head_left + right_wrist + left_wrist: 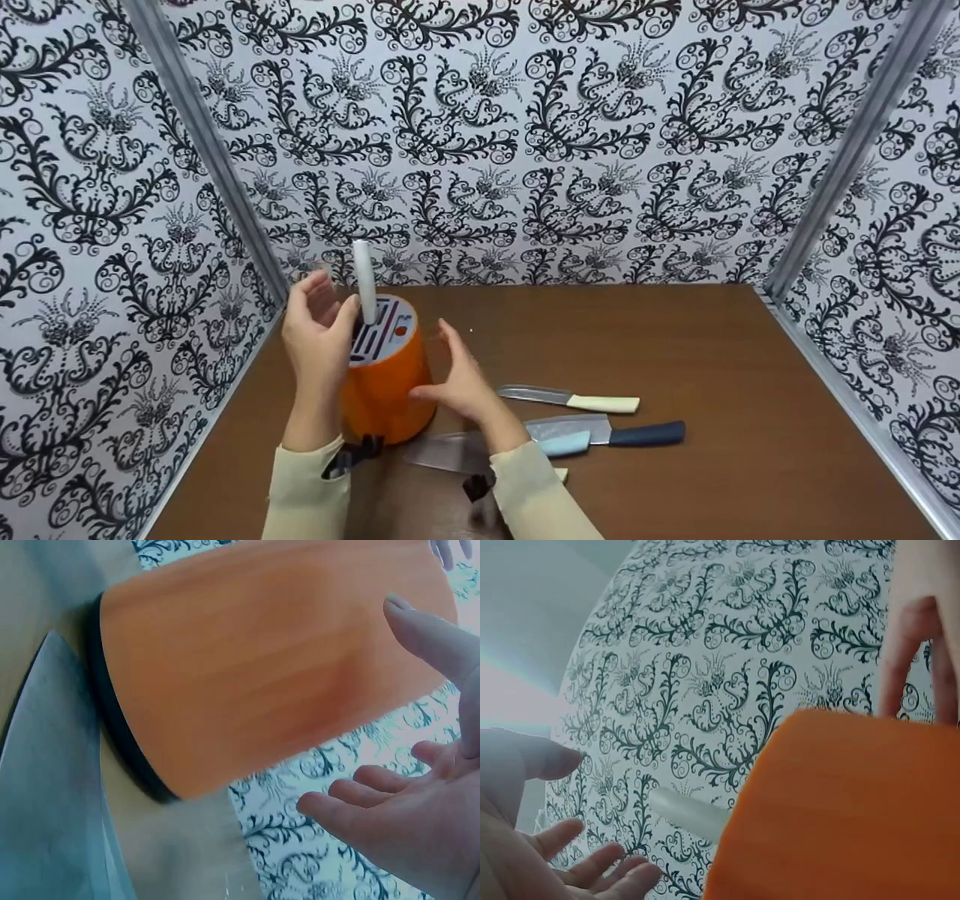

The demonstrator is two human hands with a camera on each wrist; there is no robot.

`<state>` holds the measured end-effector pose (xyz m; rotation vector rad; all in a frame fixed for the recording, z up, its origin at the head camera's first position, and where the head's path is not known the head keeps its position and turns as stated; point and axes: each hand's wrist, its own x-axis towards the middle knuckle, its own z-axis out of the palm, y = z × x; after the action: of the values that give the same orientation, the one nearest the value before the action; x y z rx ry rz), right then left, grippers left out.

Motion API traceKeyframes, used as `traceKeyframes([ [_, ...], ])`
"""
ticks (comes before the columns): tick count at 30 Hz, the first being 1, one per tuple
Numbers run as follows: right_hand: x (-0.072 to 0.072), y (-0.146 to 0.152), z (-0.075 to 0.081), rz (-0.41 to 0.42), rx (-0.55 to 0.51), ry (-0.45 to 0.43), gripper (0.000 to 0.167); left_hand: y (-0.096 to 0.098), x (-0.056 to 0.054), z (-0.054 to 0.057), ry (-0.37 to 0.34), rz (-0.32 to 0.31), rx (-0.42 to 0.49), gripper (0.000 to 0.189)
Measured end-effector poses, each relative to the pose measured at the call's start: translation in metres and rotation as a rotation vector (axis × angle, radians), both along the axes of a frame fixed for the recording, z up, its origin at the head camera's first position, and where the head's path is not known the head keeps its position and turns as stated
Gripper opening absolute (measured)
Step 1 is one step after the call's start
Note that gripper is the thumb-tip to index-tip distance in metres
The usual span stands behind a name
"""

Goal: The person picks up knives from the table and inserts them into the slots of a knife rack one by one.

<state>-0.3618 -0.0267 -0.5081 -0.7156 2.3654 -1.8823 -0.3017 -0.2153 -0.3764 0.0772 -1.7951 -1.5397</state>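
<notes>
An orange knife block with a slotted light top stands upright on the table at left. From one of its slots a white knife handle sticks up; the blade is hidden inside. My left hand is beside this handle, thumb and fingers spread apart. In the left wrist view, a gap shows between the left fingers and the white handle. On the block's right side my right hand is held with thumb and fingers extended, holding nothing. The right wrist view shows its palm near the orange wall.
Right of the block lie several knives: one with a cream handle, a broad one with a dark blue handle, and a light blue handle. A wide blade lies near the block's base, partly behind my right forearm. Patterned walls enclose the table.
</notes>
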Motion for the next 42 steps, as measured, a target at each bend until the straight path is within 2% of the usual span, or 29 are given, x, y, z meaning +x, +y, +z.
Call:
traceKeyframes([
  [8,-0.002,0.039,0.004,-0.021,-0.157,-0.057,0.115,0.027,0.002,-0.012,0.208,-0.018,0.126,0.034],
  [14,-0.001,0.071,0.015,-0.065,-0.152,-0.076,0.112,0.048,0.003,-0.026,0.255,-0.061,0.117,0.025],
  [19,0.0,0.105,0.026,-0.133,-0.13,-0.075,0.114,0.067,-0.002,-0.031,0.23,-0.135,0.031,0.024],
  [22,0.0,0.126,0.03,-0.167,-0.116,-0.064,0.113,0.08,-0.006,-0.032,0.207,-0.157,-0.035,0.025],
  [26,0.002,0.151,0.034,-0.209,-0.082,-0.039,0.113,0.097,-0.014,-0.035,0.158,-0.21,-0.126,0.026],
  [30,0.008,0.173,0.038,-0.316,-0.025,-0.007,0.111,0.107,-0.023,-0.037,0.089,-0.281,-0.193,0.027],
  [35,0.013,0.2,0.045,-0.452,0.084,0.01,0.108,0.11,-0.03,-0.041,0.049,-0.291,-0.238,0.028],
  [39,0.009,0.224,0.047,-0.524,0.177,-0.002,0.104,0.114,-0.032,-0.047,0.027,-0.29,-0.268,0.029],
  [42,0.005,0.241,0.046,-0.566,0.202,-0.024,0.102,0.12,-0.032,-0.054,-0.004,-0.297,-0.289,0.029],
])
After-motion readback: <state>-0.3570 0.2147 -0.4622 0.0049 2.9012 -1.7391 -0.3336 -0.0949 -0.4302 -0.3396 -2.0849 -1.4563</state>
